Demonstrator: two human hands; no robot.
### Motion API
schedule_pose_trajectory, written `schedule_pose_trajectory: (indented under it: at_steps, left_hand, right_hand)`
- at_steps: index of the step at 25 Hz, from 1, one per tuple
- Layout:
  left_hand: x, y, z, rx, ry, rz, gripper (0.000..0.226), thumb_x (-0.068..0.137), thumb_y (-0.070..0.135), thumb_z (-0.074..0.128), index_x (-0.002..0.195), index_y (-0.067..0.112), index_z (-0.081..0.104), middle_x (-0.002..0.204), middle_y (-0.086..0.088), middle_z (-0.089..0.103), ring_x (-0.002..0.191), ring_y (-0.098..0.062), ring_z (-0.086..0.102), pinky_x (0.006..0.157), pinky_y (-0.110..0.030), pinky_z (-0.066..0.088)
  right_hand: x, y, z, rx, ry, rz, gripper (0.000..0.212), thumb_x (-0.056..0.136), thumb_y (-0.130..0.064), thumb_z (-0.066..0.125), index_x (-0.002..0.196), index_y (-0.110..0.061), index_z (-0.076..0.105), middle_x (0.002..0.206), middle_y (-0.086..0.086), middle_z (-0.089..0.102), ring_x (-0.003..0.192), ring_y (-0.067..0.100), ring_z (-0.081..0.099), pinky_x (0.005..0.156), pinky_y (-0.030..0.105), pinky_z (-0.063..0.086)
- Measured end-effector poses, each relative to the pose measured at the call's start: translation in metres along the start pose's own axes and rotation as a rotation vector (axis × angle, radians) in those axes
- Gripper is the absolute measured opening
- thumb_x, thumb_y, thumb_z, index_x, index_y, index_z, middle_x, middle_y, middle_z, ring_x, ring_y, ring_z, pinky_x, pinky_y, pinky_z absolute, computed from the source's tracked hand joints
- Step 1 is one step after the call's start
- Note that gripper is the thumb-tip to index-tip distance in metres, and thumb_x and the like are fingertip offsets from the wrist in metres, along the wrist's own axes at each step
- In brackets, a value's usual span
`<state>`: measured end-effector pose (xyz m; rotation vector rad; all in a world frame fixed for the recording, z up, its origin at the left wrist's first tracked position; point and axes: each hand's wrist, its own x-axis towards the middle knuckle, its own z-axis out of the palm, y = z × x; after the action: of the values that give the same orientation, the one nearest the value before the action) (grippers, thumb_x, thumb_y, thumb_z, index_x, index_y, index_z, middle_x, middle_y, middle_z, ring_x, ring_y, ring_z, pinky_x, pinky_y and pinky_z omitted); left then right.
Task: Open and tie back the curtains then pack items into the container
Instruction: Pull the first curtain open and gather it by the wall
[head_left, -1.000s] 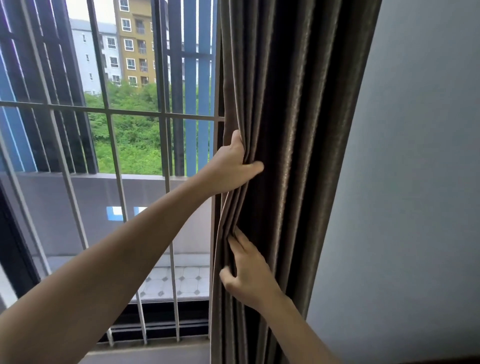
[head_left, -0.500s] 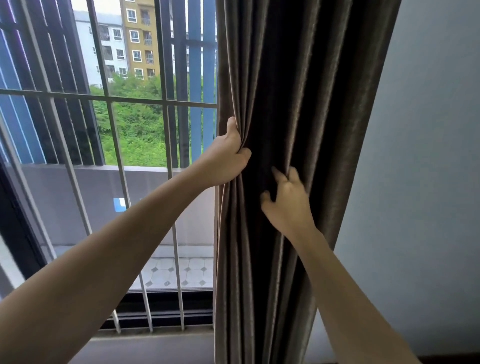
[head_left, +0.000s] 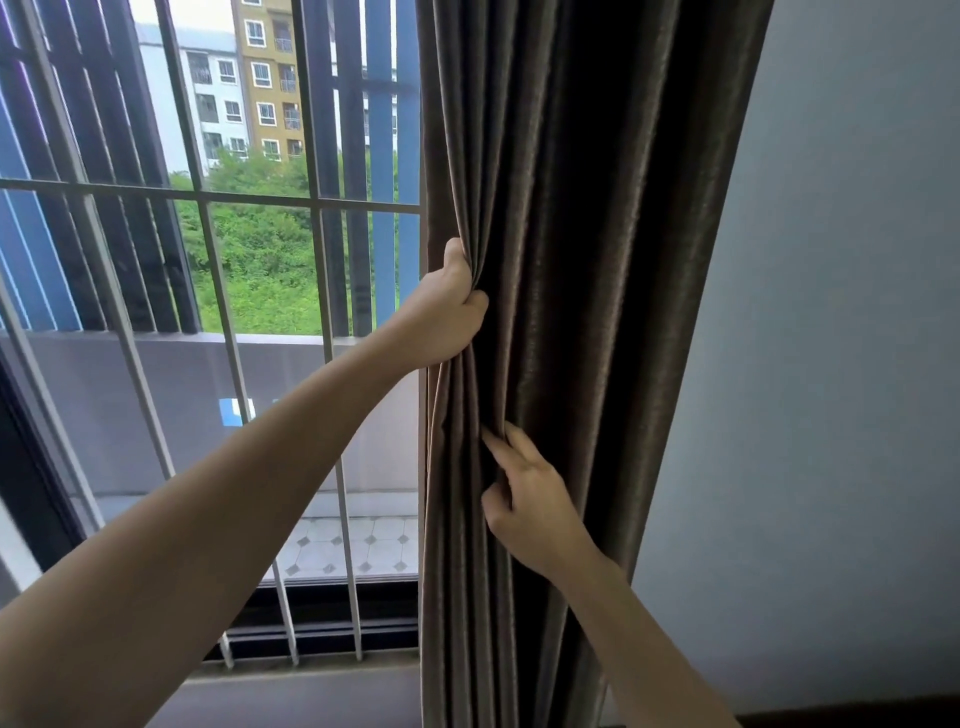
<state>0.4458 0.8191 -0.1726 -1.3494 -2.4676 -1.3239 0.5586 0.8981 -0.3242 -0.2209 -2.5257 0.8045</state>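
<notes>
At far left, window bars (head_left: 208, 197) are seen uncovered. Left grip (head_left: 447, 312) is closed round the leading edge of the curtain (head_left: 597, 260), which is bunched rightward against the wall (head_left: 831, 364), long axis vertical. Right grip (head_left: 530, 499), just below, is pinched on its folds.

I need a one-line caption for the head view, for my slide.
The left hand grips the curtain edge; the right hand pinches a fold lower down, beside a barred window.
</notes>
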Motion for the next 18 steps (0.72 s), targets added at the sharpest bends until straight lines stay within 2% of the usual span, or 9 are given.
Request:
schedule_pose_trajectory:
  at_steps: [3,5,8,9,11,12,14,16,18]
  left_hand:
    - [-0.002,0.005,0.005,-0.083,-0.002,-0.01,0.058,0.091,0.012,0.033,0.145,0.01,0.012,0.112,-0.018,0.058,0.084,-0.021,0.051,0.062,-0.028,0.039]
    - [-0.005,0.009,0.006,-0.129,-0.01,-0.007,0.057,0.09,0.012,0.035,0.144,0.012,0.015,0.103,-0.013,0.058,0.078,-0.019,0.051,0.064,-0.03,0.04]
    - [-0.009,0.014,0.007,-0.147,-0.01,0.038,0.048,0.09,0.022,0.047,0.132,0.01,0.027,0.091,-0.001,0.056,0.077,-0.012,0.054,0.071,-0.03,0.045]
    - [-0.009,0.015,0.008,-0.094,0.008,0.065,0.052,0.088,0.028,0.053,0.13,0.008,0.027,0.089,0.002,0.055,0.08,-0.011,0.056,0.074,-0.03,0.047]
    - [-0.009,0.015,0.012,0.052,0.055,0.106,0.064,0.087,0.028,0.056,0.134,0.005,0.02,0.087,0.0,0.052,0.087,-0.02,0.059,0.077,-0.034,0.048]
    - [-0.009,0.015,0.013,0.101,0.075,0.103,0.067,0.088,0.024,0.053,0.139,0.003,0.015,0.089,-0.003,0.052,0.091,-0.025,0.057,0.079,-0.036,0.048]
    - [-0.008,0.013,0.014,0.115,0.081,0.06,0.07,0.09,0.02,0.046,0.144,0.003,0.006,0.1,-0.009,0.052,0.098,-0.028,0.053,0.086,-0.04,0.046]
    - [-0.009,0.011,0.012,0.082,0.06,0.032,0.069,0.089,0.019,0.043,0.145,0.005,0.005,0.108,-0.013,0.054,0.101,-0.031,0.053,0.089,-0.043,0.047]
    - [-0.01,0.011,0.011,0.041,0.052,0.026,0.065,0.089,0.018,0.042,0.143,0.006,0.008,0.107,-0.012,0.055,0.1,-0.03,0.055,0.084,-0.041,0.048]
  right_hand:
    - [0.001,0.0,0.001,-0.083,-0.017,0.001,0.055,0.089,-0.009,0.044,0.142,-0.015,0.036,0.156,-0.007,0.017,0.117,0.016,0.054,0.098,0.019,0.042]
    - [0.003,0.001,0.004,-0.141,-0.017,-0.007,0.051,0.089,-0.01,0.043,0.14,-0.011,0.038,0.158,-0.005,0.014,0.125,0.019,0.048,0.098,0.018,0.038]
    - [0.003,0.0,0.008,-0.22,-0.022,-0.084,0.047,0.088,-0.009,0.042,0.135,-0.007,0.044,0.157,-0.003,0.018,0.126,0.021,0.045,0.102,0.025,0.041]
    - [0.003,-0.002,0.007,-0.248,-0.041,-0.097,0.045,0.087,-0.008,0.042,0.131,-0.006,0.047,0.156,-0.002,0.021,0.123,0.023,0.047,0.1,0.028,0.043]
    - [0.004,-0.005,-0.007,-0.321,-0.071,-0.094,0.041,0.085,-0.01,0.042,0.122,-0.009,0.058,0.152,0.0,0.033,0.12,0.027,0.05,0.1,0.031,0.042]
    - [0.006,-0.006,-0.016,-0.336,-0.004,-0.103,0.041,0.081,-0.011,0.042,0.114,-0.014,0.066,0.145,0.0,0.044,0.117,0.029,0.052,0.103,0.034,0.041]
    - [0.011,-0.008,-0.04,-0.312,0.372,-0.146,0.033,0.075,-0.008,0.048,0.091,-0.019,0.074,0.131,0.004,0.057,0.112,0.028,0.054,0.105,0.04,0.04]
    - [0.02,-0.013,-0.065,-0.215,0.697,-0.085,0.03,0.077,-0.004,0.058,0.098,-0.02,0.07,0.141,0.009,0.041,0.126,0.025,0.041,0.107,0.035,0.035]
    - [0.036,-0.02,-0.085,-0.245,0.698,0.001,0.04,0.081,-0.004,0.061,0.116,-0.024,0.063,0.152,0.014,0.02,0.137,0.029,0.027,0.11,0.029,0.024]
